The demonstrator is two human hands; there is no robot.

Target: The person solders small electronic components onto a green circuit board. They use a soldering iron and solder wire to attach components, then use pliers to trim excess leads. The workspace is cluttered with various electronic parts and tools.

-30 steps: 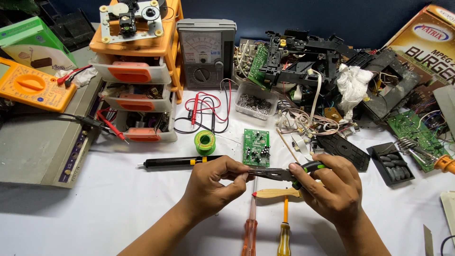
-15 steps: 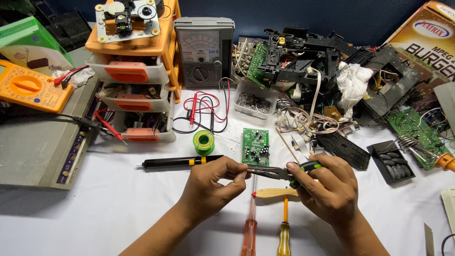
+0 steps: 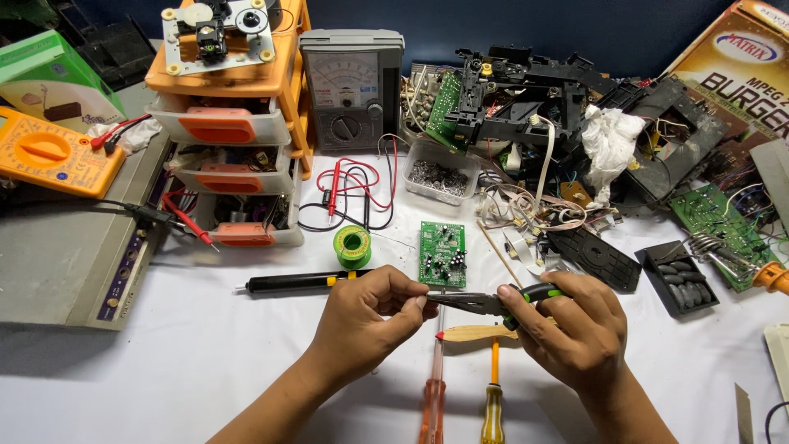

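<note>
- Near the tabletop's front edge, the right hand (image 3: 575,325) is clamped on the green-handled pliers (image 3: 493,302); the left hand (image 3: 366,316) has its fingertips pinched together at the pliers' tip.
- Whatever small part sits between them is hidden; a loosened grip would likely drop it among the screwdrivers (image 3: 433,395) below.
- A slip forward could jab the green circuit board (image 3: 442,253) just beyond.

head view | looks down, forward | close above cluttered workbench (image 3: 164,362)

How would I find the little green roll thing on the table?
Start at the orange drawer tower at the back left. Just right of its bottom drawer, beside the red and black wires, sits the green solder spool. It is the only round, bright green thing with a hole through it.
</note>
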